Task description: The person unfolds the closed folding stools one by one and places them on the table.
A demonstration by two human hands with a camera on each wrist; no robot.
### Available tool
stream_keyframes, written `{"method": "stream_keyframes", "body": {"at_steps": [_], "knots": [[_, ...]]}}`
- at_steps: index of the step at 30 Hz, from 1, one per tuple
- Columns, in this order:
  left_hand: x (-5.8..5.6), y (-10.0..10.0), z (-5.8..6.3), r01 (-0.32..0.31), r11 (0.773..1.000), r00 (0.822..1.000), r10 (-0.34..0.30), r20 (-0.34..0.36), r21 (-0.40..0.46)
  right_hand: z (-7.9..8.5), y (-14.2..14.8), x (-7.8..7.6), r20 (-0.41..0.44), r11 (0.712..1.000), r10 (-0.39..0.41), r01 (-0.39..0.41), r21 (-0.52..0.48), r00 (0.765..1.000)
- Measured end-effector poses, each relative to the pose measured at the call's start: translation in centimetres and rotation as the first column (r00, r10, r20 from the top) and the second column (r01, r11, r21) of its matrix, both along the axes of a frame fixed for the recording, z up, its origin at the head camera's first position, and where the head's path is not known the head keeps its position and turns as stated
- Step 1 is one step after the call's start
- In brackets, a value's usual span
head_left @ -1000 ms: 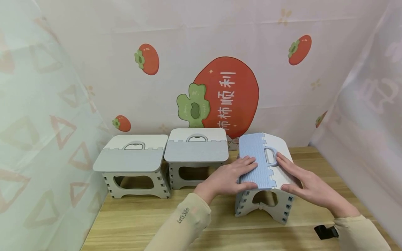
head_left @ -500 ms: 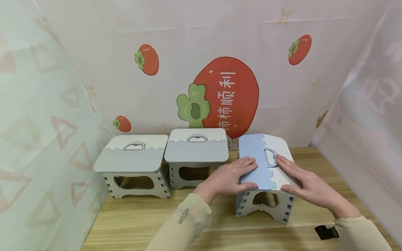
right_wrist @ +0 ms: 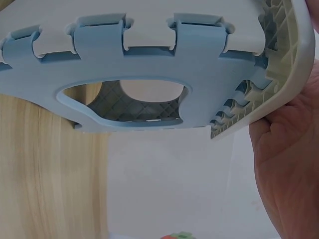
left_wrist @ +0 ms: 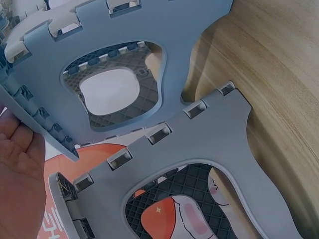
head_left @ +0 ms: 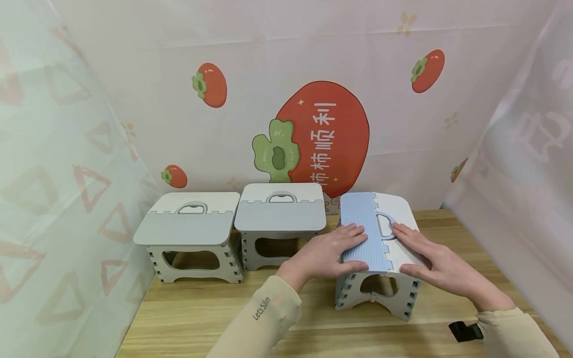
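Observation:
A blue-and-white folding stool (head_left: 364, 206) stands unfolded on the right, its seam running front to back. My left hand (head_left: 331, 251) rests on the blue half, fingers spread over the ridged surface and thumb along the near edge. On the white half lies my right hand (head_left: 431, 258), its fingertips beside the blue carry handle (head_left: 386, 226). In the left wrist view my palm shows under the seat edge level, next to the stool's blue side panel (left_wrist: 174, 64). The right wrist view shows the white seat's ribbed underside (right_wrist: 279, 64) by my hand.
Two grey-and-white folding stools stand unfolded: one at the far left (head_left: 183, 231), another in the middle (head_left: 279, 216), close to my left hand. All rest on a wood-grain table (head_left: 215, 308). A printed curtain (head_left: 250, 40) encloses the back and sides.
The blue-and-white stool's top has sunk slightly under my hands and its far edge sits a little lower. Both hands keep nearly the same place; the grey stools have not moved.

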State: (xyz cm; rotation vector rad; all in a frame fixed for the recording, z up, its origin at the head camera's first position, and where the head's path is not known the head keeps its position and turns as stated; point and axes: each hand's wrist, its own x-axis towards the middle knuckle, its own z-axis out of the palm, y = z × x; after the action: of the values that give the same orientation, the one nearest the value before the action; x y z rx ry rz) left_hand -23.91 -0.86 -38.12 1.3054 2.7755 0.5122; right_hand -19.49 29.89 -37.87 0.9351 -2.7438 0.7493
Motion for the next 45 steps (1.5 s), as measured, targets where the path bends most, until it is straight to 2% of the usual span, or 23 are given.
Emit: {"method": "stream_keyframes", "body": {"at_steps": [9,16,23,32,39,45], "knots": [[0.0,0.1,0.1,-0.007,1.000,1.000,0.007,-0.003,-0.022,0.4,-0.1,0.1,0.005,1.000,-0.009,0.009,0.015,1.000],[0.0,0.3,0.7,-0.007,0.998,1.000,0.005,-0.025,-0.057,1.0,-0.3,0.0,-0.014,0.999,-0.003,0.004,0.045,1.000],[-0.1,0.1,0.7,-0.005,0.999,1.000,0.004,-0.022,-0.053,1.2,-0.6,0.0,-0.009,0.997,-0.006,0.007,0.071,1.000],[-0.2,-0.2,0.6,0.015,0.998,1.000,-0.016,-0.021,-0.069,1.1,-1.0,0.3,-0.085,0.996,0.018,-0.011,0.090,0.996],[-0.5,-0.6,0.7,0.013,1.000,1.000,-0.013,0.009,-0.021,1.0,-1.9,0.7,-0.203,0.989,0.130,-0.113,0.092,0.971],[-0.8,-0.6,0.3,0.017,0.999,1.000,-0.018,-0.001,-0.039,0.5,-1.9,0.9,-0.223,0.987,0.158,-0.148,0.059,0.962]]}}
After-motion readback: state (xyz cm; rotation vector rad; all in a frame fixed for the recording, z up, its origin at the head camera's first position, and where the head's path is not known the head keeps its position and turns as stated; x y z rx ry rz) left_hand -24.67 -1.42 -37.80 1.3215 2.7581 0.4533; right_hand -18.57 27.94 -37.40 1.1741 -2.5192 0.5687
